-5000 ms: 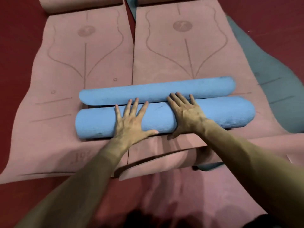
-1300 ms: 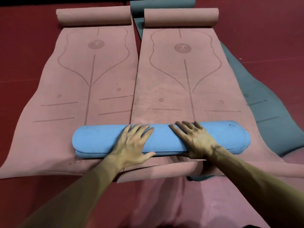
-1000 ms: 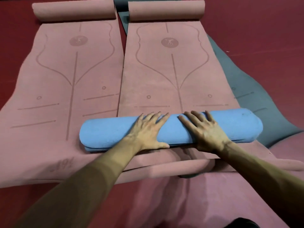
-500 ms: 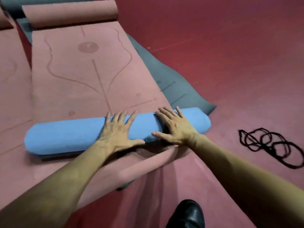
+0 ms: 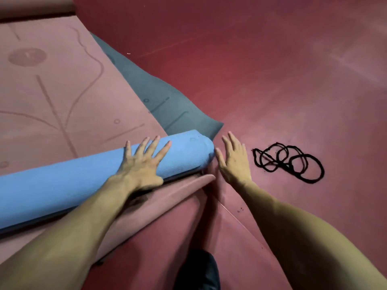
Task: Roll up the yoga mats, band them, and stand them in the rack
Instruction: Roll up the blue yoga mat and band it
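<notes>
A fully rolled blue yoga mat (image 5: 62,185) lies across a flat pink mat (image 5: 52,101). My left hand (image 5: 142,164) presses flat on the roll near its right end, fingers spread. Off the roll, my right hand (image 5: 234,160) hovers over the red floor just right of the roll's end, fingers straight and holding nothing. A tangle of black bands (image 5: 289,162) lies on the floor right of that hand, apart from it.
A grey mat (image 5: 159,101) lies flat under the pink one's right side, its corner just beyond the roll's end. The red floor (image 5: 272,70) stretches to the right and beyond. A dark shoe (image 5: 199,271) shows at the bottom edge.
My right hand has left the blue roll and moved right toward the black bands. The view swung right. My left hand stays pressed on the roll.
</notes>
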Motion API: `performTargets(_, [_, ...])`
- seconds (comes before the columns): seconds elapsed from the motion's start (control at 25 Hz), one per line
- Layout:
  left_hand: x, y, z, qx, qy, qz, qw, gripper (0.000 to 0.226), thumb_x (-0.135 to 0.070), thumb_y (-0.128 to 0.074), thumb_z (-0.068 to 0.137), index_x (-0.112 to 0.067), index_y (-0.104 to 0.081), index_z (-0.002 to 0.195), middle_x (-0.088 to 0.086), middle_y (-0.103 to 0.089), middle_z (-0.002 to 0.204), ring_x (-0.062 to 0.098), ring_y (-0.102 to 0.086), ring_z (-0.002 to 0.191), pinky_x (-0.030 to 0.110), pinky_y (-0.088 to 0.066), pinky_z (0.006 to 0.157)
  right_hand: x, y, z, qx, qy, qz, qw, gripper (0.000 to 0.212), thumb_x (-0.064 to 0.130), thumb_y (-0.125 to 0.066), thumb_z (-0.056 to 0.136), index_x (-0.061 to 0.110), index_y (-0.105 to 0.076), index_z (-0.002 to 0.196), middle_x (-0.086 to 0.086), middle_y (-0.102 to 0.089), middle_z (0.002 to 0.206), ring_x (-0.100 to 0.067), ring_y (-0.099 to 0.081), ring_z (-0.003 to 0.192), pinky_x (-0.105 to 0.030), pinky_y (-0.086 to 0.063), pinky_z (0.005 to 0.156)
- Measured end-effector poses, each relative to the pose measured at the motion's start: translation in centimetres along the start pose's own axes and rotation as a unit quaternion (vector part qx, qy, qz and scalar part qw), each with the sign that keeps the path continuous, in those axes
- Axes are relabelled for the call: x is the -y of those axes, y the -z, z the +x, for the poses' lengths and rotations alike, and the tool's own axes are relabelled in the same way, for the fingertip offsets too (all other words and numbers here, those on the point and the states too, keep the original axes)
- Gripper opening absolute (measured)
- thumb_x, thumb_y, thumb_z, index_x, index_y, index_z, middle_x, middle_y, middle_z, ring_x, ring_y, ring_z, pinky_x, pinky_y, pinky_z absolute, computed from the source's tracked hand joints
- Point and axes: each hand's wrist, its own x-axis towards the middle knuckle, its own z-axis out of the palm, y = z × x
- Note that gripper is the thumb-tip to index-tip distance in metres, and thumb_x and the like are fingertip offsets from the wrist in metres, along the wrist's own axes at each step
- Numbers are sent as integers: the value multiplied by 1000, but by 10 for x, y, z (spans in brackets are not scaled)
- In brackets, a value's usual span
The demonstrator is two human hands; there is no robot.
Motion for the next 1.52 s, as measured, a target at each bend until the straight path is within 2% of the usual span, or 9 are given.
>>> performTargets(0.28, [-1,-11,6,-16,3,23,1000,100,-97,-4,62,-48,45,134,-4,26,167,24,13,156,64,1,120,-121,-16,-9,242,-213,-141,936,79,73,-32,96,23,-27,157,-15,-8,169,-31,-4,156,-54,-8,124])
performTargets(0.44, [0,-9,9,-17,8,21,1000,107,-97,-22,72,-46,35,148,-4,24,167,24,12,156,63,0,121,-120,-32,-4,178,-217,-193,940,80,71,-27,98,16,-33,155,-19,-24,164,-34,-11,154,-58,-4,122])
performTargets(0.64, [-3,-9,7,-22,5,22,1000,105,-91,-32,81,-44,31,151,-2,24,167,25,13,156,64,0,121,-110,-37,5,97,-218,-204,949,68,59,-37,100,4,-66,126,-25,-52,134,-43,-43,127,-52,-29,113])
performTargets(0.84, [-8,-14,1,-49,9,9,999,89,-81,-32,90,-47,20,154,6,20,168,27,13,156,63,-4,120,-66,-20,10,-107,-81,22,991,45,33,-46,92,5,-72,115,-18,-61,120,-40,-59,107,-49,-47,98])
performTargets(0.92, [-12,-8,3,-79,35,-32,996,88,-75,-49,87,-47,-2,156,15,-6,168,30,-7,155,60,-15,118,-17,-6,19,-182,13,150,972,25,20,-56,95,10,-74,109,-8,-65,114,-28,-65,101,-39,-53,90])
performTargets(1.0, [-15,-2,2,-117,65,-47,990,105,-79,-66,66,-40,-19,151,7,-33,153,29,-31,141,53,-29,110,41,7,14,-145,103,217,960,16,18,-61,94,15,-74,104,0,-68,105,-19,-65,97,-30,-53,84])
performTargets(1.12, [-28,-13,-8,-106,69,6,992,128,-79,-71,55,-29,-12,157,7,-29,147,30,-28,136,54,-28,113,93,9,-11,-38,173,170,970,19,23,-62,91,20,-73,106,2,-70,96,-17,-65,90,-30,-50,79])
performTargets(1.24, [-34,-25,-12,-108,75,16,991,130,-84,-62,60,-26,0,160,12,-11,163,33,-12,151,54,-23,116,96,7,-23,-30,99,219,970,24,11,-63,92,17,-70,114,2,-71,102,-14,-65,95,-33,-51,88])
performTargets(1.52, [-36,-29,-8,-108,80,-7,991,127,-91,-54,64,-29,0,161,7,-21,162,28,-24,147,68,-11,117,94,-3,-28,-58,11,271,961,18,5,-60,94,18,-58,107,14,-52,104,-13,-57,94,-44,-50,85])
